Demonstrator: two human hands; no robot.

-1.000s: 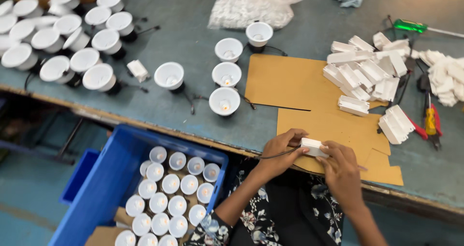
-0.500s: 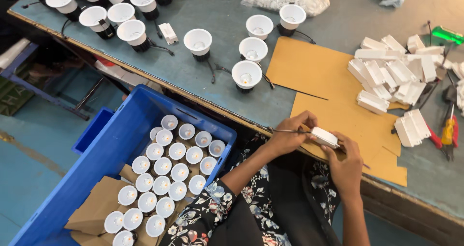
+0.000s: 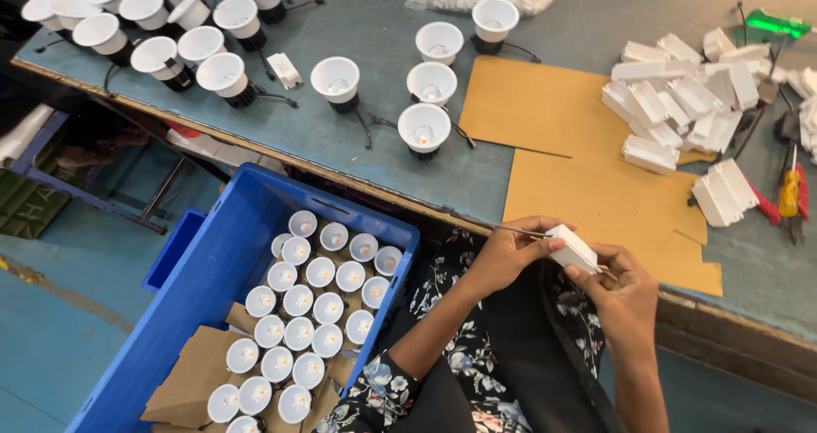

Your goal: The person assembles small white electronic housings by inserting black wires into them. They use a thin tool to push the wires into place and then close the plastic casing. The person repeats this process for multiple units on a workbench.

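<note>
Left hand [image 3: 502, 258] and right hand [image 3: 621, 288] both gripping small white box [image 3: 572, 247], fingers clenched around it; thin wire [image 3: 511, 228] sticking out past left fingertips; blue crate [image 3: 213, 254] lying left of fingers.

I saw a small white box [image 3: 572, 247] in my hands. At nine o'clock from it sat a bright blue bin [image 3: 213, 254] full of white round lamps [image 3: 306, 301] with tiny orange dots, on brown cardboard scraps [image 3: 191, 373]. At twelve o'clock lay a mustard-yellow card sheet [image 3: 596, 194] on a dull blue-green table [image 3: 357, 24]. At two o'clock was a pile of white boxes [image 3: 681, 109]. My sleeve [image 3: 374, 390] was black with pale flowers. At three o'clock lay red and yellow tool handles [image 3: 787, 196].
</note>
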